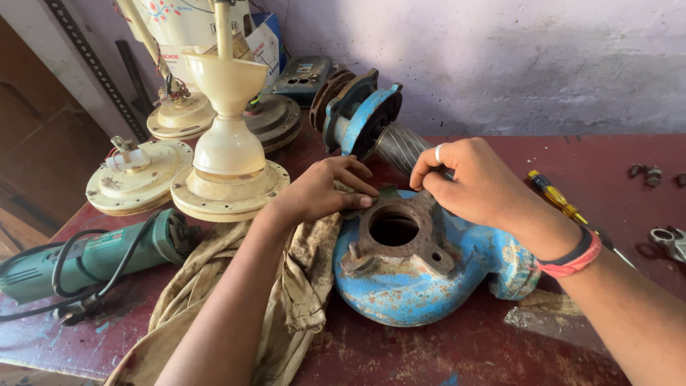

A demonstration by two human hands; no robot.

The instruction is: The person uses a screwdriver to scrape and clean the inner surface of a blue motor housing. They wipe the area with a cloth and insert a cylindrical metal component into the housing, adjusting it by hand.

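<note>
A rusty blue pump housing (421, 282) with a round opening in its brown flange (400, 239) lies on the dark red workbench (457, 350). My left hand (321, 189) presses its fingers on the flange's far left edge, over a dirty beige rag (286, 286). My right hand (471, 182), with a ring and a red wristband, pinches something small at the flange's far rim; what it pinches is hidden. Behind the hands lies a blue motor end with a ribbed rotor (379, 129).
Cream ceiling fan motors (229, 171) stand at the back left. A green angle grinder (93, 254) with a black cord lies at the left edge. A yellow-handled screwdriver (557, 200) and small metal parts (668, 239) lie to the right. A pale wall runs behind the bench.
</note>
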